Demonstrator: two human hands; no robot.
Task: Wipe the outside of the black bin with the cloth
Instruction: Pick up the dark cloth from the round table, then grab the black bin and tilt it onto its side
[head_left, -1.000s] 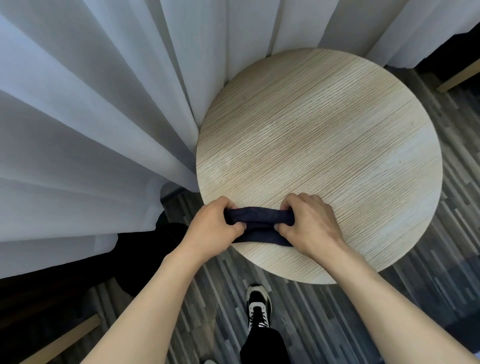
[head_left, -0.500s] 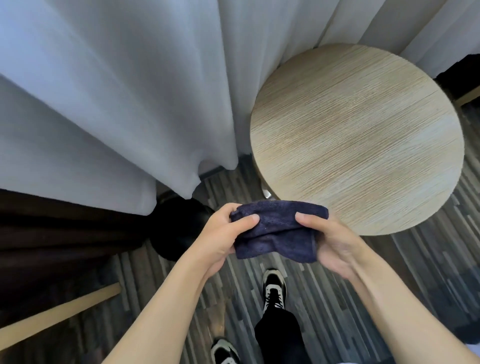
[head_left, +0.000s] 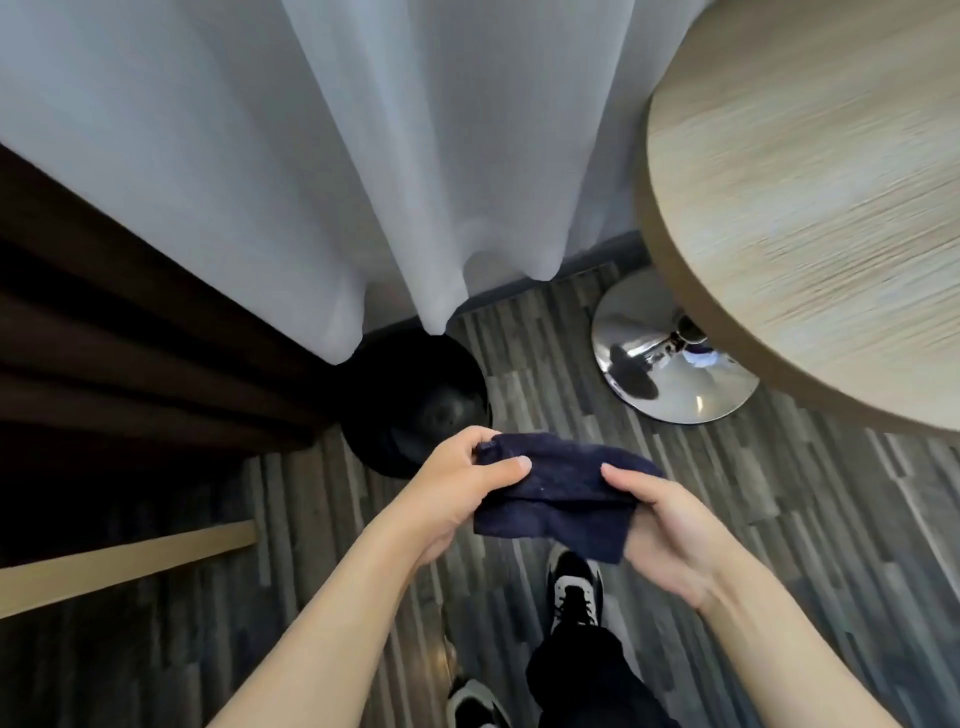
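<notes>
Cloth (head_left: 558, 493): dark blue, folded, pinched by left hand (head_left: 457, 493) and right hand (head_left: 660, 530) fingers, above floor. Black bin (head_left: 415, 400): by curtain, untouched. Wiping not begun; all outside left.

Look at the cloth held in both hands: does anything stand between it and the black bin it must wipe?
Nothing visible does. The dark blue cloth, held by the left hand and right hand, hangs above bare floor just short of the black bin. Only the white curtain's hem overlaps the bin's far rim.
</notes>
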